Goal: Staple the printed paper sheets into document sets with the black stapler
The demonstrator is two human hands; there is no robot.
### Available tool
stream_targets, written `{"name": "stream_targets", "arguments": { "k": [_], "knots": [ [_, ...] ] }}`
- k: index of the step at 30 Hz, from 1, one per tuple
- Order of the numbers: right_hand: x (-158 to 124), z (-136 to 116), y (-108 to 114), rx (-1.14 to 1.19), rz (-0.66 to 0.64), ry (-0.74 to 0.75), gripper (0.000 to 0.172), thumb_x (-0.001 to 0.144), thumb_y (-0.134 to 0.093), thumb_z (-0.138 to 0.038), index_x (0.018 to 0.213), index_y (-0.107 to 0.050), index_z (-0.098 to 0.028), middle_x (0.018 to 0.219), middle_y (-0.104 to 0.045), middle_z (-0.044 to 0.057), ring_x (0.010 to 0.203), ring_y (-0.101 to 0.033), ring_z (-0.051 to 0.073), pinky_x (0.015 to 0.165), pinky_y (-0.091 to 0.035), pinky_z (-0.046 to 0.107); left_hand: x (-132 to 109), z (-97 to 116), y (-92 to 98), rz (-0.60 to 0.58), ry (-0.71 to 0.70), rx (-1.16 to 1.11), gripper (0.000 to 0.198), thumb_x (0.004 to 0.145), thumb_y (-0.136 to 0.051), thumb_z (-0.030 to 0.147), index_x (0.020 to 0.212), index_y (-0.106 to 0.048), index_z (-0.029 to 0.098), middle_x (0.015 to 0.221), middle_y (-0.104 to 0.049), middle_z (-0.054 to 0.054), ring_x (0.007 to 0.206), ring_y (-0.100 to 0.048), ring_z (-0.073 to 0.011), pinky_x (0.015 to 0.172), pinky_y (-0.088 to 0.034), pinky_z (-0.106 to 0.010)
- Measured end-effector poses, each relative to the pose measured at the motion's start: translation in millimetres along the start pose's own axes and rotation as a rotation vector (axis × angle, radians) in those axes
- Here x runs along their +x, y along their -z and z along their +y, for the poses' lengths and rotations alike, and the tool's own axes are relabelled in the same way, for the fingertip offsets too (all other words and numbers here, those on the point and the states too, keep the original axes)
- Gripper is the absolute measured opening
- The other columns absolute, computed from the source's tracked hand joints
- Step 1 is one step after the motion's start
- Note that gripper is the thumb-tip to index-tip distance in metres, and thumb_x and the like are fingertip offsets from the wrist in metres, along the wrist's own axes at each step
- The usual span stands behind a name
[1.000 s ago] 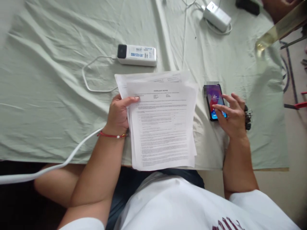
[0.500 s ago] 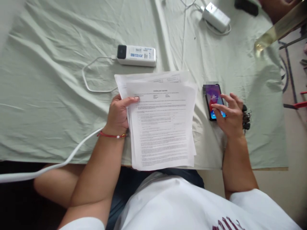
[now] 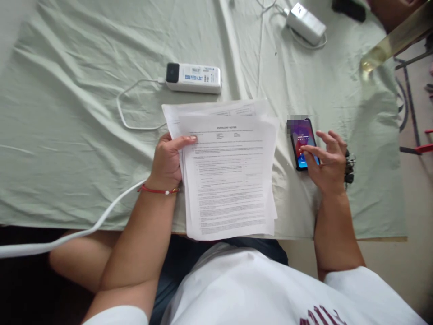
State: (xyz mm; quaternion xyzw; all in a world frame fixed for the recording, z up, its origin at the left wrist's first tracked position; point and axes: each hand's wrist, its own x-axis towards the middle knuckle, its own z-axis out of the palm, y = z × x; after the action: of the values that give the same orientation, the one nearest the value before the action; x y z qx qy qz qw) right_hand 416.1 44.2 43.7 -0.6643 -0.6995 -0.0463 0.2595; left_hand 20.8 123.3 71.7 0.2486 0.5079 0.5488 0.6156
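Note:
My left hand (image 3: 168, 160) grips the left edge of a stack of printed papers (image 3: 230, 180), thumb on top of the front sheet. The stack lies over the near edge of a table covered in pale green cloth (image 3: 67, 135). To its right a phone (image 3: 302, 142) with a lit purple screen lies flat on the cloth. My right hand (image 3: 325, 162) rests beside and over it, fingers spread, with the index fingertip touching the screen. A dark bunch of keys (image 3: 349, 167) sits just behind that hand.
A white power bank (image 3: 193, 77) with a looping cable lies behind the papers. A white charger brick (image 3: 304, 22) and a dark object (image 3: 348, 9) sit at the far right. A thick white cable (image 3: 77, 230) runs off the left front edge. A clear bottle (image 3: 389, 45) leans at the right.
My right index finger has shifted slightly on the phone screen. The left hand and the papers have stayed still.

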Motion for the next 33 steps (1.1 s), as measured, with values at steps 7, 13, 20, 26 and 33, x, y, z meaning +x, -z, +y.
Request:
{"name": "stream_targets", "arguments": {
  "k": [7,13,20,26,33],
  "knots": [
    [2,-2,-2,0.030,0.000,-0.028,0.016,0.097,-0.069,-0.037,0.097,-0.084,-0.031,0.149,-0.068,0.008,0.150,-0.051,0.040,0.123,-0.041,0.067,0,0,1.0,-0.010,0.000,-0.001,0.033,0.052,-0.091,0.015,0.084,-0.080,0.019,0.083,-0.081,0.001,0.080,-0.074,-0.0230,0.083,-0.063,-0.040],
    [4,-33,12,0.182,0.177,-0.061,0.021,0.103,-0.065,-0.043,0.101,-0.082,-0.031,0.134,-0.075,0.010,0.139,-0.063,0.037,0.114,-0.053,0.062,0,1,2.8,-0.038,-0.004,-0.082,0.035,0.052,-0.092,0.013,0.085,-0.081,0.015,0.082,-0.082,-0.002,0.084,-0.078,-0.0283,0.090,-0.065,-0.045],
    [-7,-91,13,1.022,-0.205,-0.171,0.061,0.098,-0.068,-0.064,0.150,-0.063,-0.032,0.158,-0.062,0.011,0.140,-0.065,0.032,0.104,-0.064,0.047,-11,12,-3.0,-0.108,-0.024,-0.233,0.028,0.051,-0.083,0.012,0.078,-0.079,0.020,0.086,-0.084,-0.003,0.103,-0.080,-0.0351,0.096,-0.068,-0.047],
    [-3,-118,-14,1.367,-0.367,-0.241,0.062,0.089,-0.084,-0.056,0.144,-0.063,-0.034,0.127,-0.079,0.005,0.104,-0.079,0.024,0.084,-0.066,0.037,-6,7,1.6,-0.123,-0.052,-0.204,0.033,0.056,-0.091,0.012,0.087,-0.082,0.017,0.091,-0.085,-0.005,0.100,-0.081,-0.0356,0.096,-0.068,-0.050],
    [-10,-114,-47,1.277,-0.301,-0.444,0.034,0.096,-0.078,-0.051,0.121,-0.077,-0.027,0.102,-0.082,0.003,0.087,-0.077,0.022,0.075,-0.065,0.036,5,-6,10.3,-0.134,-0.052,0.021,0.041,0.059,-0.104,0.026,0.092,-0.082,0.018,0.098,-0.085,-0.009,0.106,-0.080,-0.0384,0.093,-0.068,-0.051]
  ]
}}
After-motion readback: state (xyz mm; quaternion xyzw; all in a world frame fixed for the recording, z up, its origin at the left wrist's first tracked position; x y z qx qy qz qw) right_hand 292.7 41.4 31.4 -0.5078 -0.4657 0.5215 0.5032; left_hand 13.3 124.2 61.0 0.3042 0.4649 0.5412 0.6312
